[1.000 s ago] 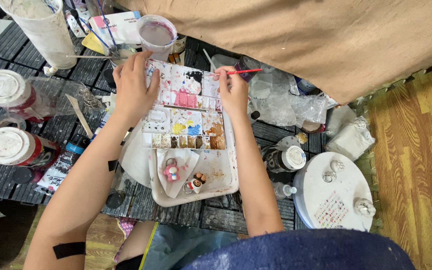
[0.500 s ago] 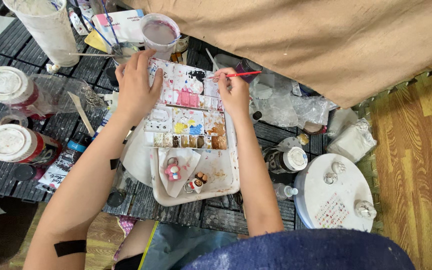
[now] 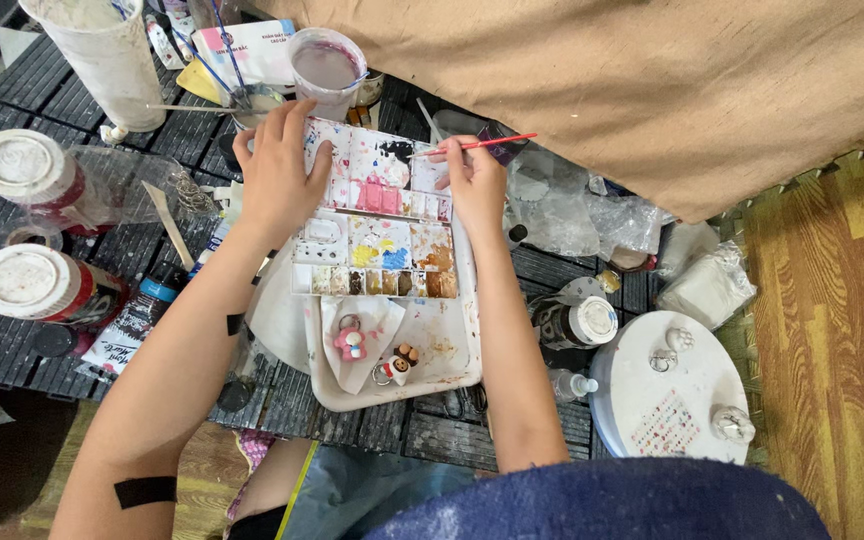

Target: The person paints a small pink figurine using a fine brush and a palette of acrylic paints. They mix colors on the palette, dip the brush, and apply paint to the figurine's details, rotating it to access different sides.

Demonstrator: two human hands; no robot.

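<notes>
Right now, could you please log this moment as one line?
left hand: resting on paint palette | right hand: holding red brush over palette

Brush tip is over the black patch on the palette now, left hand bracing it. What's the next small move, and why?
Probably dip the brush tip into the black paint patch and turn it lightly to load it. The right hand holds the red-handled brush with its tip at that patch, the left hand lies flat on the palette to steady it, and the small figures wait on the tray below.

Two white-lidded jars (image 3: 27, 225) at left, round white stool (image 3: 667, 395), tan cloth (image 3: 652, 80) above
</notes>
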